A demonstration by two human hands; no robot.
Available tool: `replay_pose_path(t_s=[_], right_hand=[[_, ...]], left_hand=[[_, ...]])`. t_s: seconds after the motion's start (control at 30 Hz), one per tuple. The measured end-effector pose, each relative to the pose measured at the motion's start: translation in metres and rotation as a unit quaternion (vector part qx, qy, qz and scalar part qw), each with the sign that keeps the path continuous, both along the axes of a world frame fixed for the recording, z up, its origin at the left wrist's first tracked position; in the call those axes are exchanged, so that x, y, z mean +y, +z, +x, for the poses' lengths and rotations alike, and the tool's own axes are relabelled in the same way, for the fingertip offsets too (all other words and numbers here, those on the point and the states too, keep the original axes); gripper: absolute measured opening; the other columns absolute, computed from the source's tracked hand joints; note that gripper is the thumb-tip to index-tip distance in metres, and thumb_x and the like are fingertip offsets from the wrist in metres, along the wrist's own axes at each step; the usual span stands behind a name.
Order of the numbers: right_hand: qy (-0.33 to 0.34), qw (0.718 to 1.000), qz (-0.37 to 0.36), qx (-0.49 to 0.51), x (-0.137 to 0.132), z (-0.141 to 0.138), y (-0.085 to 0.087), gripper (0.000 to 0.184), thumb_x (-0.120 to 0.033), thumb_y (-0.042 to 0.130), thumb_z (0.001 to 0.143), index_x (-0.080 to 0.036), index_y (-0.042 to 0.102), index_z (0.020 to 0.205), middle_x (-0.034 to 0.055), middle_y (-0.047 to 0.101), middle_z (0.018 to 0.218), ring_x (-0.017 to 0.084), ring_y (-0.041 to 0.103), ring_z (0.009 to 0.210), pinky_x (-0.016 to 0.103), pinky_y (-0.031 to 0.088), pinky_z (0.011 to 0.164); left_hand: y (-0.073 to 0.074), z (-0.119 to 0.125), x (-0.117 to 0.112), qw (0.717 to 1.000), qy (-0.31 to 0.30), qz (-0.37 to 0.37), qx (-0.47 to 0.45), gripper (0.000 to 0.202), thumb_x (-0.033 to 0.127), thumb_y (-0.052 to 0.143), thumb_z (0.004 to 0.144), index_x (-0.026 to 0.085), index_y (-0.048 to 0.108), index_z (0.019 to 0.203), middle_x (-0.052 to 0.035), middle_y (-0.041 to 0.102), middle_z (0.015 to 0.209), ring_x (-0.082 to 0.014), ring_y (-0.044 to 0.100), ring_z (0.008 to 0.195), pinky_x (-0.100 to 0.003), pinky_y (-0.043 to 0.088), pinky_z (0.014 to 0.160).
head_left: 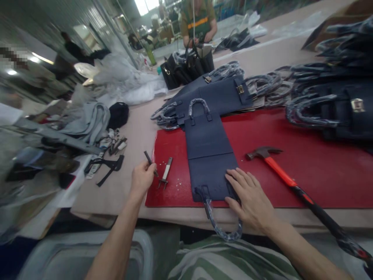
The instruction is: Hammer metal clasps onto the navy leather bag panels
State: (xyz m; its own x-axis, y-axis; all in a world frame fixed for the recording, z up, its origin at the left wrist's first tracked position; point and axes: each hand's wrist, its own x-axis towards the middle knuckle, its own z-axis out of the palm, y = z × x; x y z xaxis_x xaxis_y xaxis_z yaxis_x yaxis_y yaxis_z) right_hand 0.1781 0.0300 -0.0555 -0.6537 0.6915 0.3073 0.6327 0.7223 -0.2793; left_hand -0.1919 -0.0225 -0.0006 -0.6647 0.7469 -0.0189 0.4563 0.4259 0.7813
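A: State the workpiece position.
B: The flat, rectangular navy-blue bag panel (210, 140) lies lengthwise on the glossy red board (294, 198). A looped, film-wrapped near handle (225, 235) overhangs the front edge of the beige-covered table (128, 144); a matching far handle (199, 100) stands at the opposite end.
A: Right hand?
B: The right hand (249, 196) rests on the panel's near right corner, fingers extended, gripping nothing.
A: Left hand?
B: The left hand (143, 179) is closed on a slim, dark rod-shaped tool (147, 156) at the board's left edge. A pronged metal tool with a pale-wrapped shaft (167, 170) lies between that hand and the panel.
A: Surrounding items?
B: Right of the panel: a claw hammer with a red-and-black handle (281, 171). Beyond the panel: black handbags (186, 70), then a person in an orange-banded top (198, 24).
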Motion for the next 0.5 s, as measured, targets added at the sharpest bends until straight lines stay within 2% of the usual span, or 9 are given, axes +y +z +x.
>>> replay_pose_path(t_s=[0.07, 0.2, 0.37, 0.5], right_hand=[[0.007, 0.999, 0.036, 0.005, 0.003, 0.001, -0.006, 0.053, -0.038, 0.051, 0.092, -0.012, 0.051, 0.138, 0.0152, 0.050, 0.147, 0.035, 0.041, 0.137, 0.054, 0.037, 0.110], [0.019, 0.995, 0.098, 0.019, 0.011, 0.000, -0.017, 0.052, -0.043, 0.043, 0.095, -0.012, 0.051, 0.136, 0.0172, 0.053, 0.143, 0.038, 0.047, 0.131, 0.055, 0.039, 0.104], [0.036, 0.991, 0.128, 0.034, 0.017, 0.001, -0.022, 0.054, -0.048, 0.038, 0.096, -0.012, 0.051, 0.134, 0.0196, 0.057, 0.138, 0.041, 0.051, 0.126, 0.057, 0.041, 0.101], [0.044, 0.989, 0.135, 0.042, 0.020, 0.000, -0.027, 0.058, -0.049, 0.038, 0.095, -0.018, 0.042, 0.144, 0.0198, 0.059, 0.135, 0.042, 0.054, 0.123, 0.058, 0.041, 0.100]], left_hand=[[-0.002, -0.008, 0.000, 0.997, 0.022, 0.031, -0.071, 0.038, 0.052, 0.068, 0.069, 0.014, 0.065, 0.075, -0.0034, 0.066, 0.064, -0.0159, 0.060, 0.054, -0.024, 0.046, 0.051], [-0.011, -0.031, 0.001, 0.994, 0.080, 0.041, -0.065, 0.037, 0.051, 0.069, 0.069, 0.015, 0.060, 0.070, -0.0002, 0.060, 0.058, -0.0128, 0.057, 0.049, -0.022, 0.044, 0.047], [-0.021, -0.068, 0.002, 0.993, 0.113, -0.010, -0.040, 0.024, 0.034, 0.074, 0.069, 0.014, 0.061, 0.063, 0.0010, 0.058, 0.054, -0.0112, 0.054, 0.046, -0.020, 0.039, 0.044], [-0.019, -0.090, -0.005, 0.989, 0.134, -0.065, -0.014, 0.023, 0.028, 0.076, 0.077, 0.013, 0.063, 0.065, 0.0029, 0.055, 0.051, -0.0118, 0.055, 0.048, -0.021, 0.043, 0.048]])
